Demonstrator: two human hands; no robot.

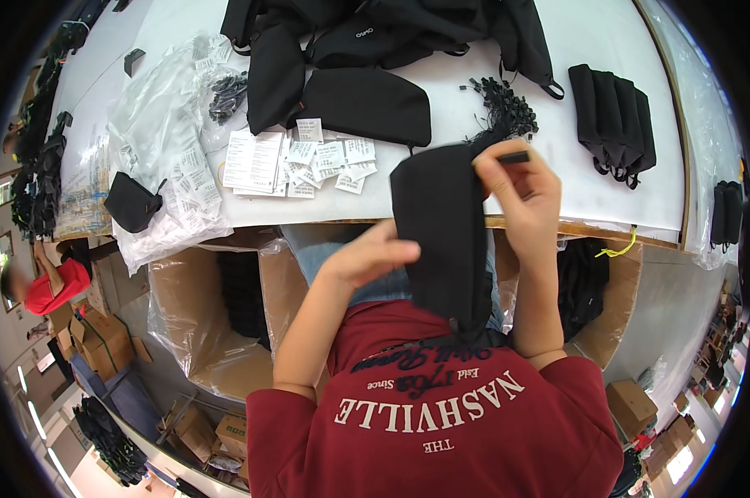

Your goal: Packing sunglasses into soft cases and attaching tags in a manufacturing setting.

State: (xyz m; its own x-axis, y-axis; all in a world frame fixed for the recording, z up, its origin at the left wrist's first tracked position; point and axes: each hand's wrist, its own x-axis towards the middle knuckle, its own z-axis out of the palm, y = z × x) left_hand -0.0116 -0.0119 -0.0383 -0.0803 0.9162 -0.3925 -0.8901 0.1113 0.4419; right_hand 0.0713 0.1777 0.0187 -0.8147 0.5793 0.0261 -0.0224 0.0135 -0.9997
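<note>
A black fabric pouch (437,232) hangs upright in front of my chest, over the table's near edge. My left hand (371,256) grips its left side, with the thumb on the near face and the other fingers partly hidden behind. At the top right corner my right hand (520,187) pinches the pouch, and a short black strip (513,158) sticks out past the thumb. Just beyond the pouch lies a bunch of black tag strings (503,112). White printed labels (329,158) are spread on the table left of it.
Black pouches (366,104) and a heap of black bags (391,37) lie across the far table. Stacked pouches (615,120) sit at the right. Clear plastic bags (163,141) and a small black pouch (134,202) are at left. Plastic-lined cartons (200,307) stand below the edge.
</note>
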